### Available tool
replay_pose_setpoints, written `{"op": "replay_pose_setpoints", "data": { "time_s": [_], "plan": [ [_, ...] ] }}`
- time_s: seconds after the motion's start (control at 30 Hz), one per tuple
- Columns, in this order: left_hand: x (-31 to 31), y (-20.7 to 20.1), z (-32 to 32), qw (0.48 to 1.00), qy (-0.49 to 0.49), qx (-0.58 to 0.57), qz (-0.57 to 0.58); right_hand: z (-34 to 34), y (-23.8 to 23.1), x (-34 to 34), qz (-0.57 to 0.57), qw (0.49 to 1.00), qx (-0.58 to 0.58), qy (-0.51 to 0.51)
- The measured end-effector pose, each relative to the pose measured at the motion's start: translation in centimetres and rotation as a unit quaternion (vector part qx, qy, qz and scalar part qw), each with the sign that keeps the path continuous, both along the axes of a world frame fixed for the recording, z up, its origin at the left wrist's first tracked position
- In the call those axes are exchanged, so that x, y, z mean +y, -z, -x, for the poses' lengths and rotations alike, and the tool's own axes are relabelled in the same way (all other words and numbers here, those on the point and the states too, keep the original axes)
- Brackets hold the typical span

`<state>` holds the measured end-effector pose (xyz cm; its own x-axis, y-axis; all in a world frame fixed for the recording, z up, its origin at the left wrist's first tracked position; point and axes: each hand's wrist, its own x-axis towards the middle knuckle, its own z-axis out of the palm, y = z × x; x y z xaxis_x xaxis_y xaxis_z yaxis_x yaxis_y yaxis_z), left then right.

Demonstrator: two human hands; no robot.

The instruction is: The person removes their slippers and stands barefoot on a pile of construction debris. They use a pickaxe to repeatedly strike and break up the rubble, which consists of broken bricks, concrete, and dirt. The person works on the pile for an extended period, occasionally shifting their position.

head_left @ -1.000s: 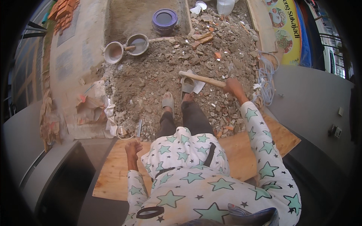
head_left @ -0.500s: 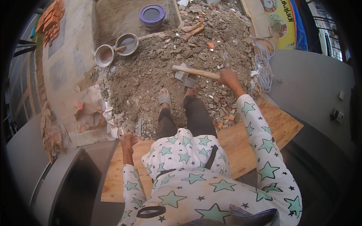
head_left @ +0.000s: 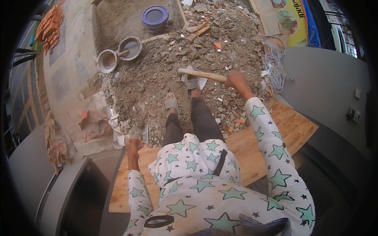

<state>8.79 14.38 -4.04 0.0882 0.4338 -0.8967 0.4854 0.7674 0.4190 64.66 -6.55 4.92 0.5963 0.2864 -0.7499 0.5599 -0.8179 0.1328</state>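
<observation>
My right hand (head_left: 235, 80) is closed round one end of a pale wooden handle (head_left: 206, 74). The handle points left above the rubble, its rounded far end over my right foot. A flat grey-white piece (head_left: 202, 82) shows below the handle beside my right slipper (head_left: 191, 82); I cannot tell whether it belongs to the tool. My left hand (head_left: 134, 144) hangs low at the left, near the plywood edge, with curled fingers. What it holds, if anything, is too small to make out. Both my feet are on the rubble, the left slipper (head_left: 171, 101) lower.
Broken rubble (head_left: 157, 78) slopes ahead. Two round buckets (head_left: 107, 61) and a purple lidded bucket (head_left: 155, 17) stand beyond it. A coiled pale hose (head_left: 273, 65) lies right, and a plywood sheet (head_left: 275, 135) behind my legs. Torn paper sacks (head_left: 94, 124) and stacked bricks (head_left: 50, 28) are left.
My right hand and the wooden handle have shifted slightly left and up. My right foot has moved a little left. The left hand's fingers look more curled, and it stays in nearly the same place.
</observation>
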Motion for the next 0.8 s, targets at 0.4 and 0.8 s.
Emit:
{"op": "replay_pose_setpoints", "data": {
  "time_s": [0.4,0.8],
  "plan": [
    [-0.9,-0.4,-0.5,1.0,-0.006,0.01,0.002,-0.4,0.4,-0.1,0.003,1.0,0.002,-0.006],
    [-1.3,-0.6,0.1,1.0,-0.007,0.011,0.011,-1.0,0.7,-0.1,0.017,1.0,-0.002,-0.007]
  ]
}}
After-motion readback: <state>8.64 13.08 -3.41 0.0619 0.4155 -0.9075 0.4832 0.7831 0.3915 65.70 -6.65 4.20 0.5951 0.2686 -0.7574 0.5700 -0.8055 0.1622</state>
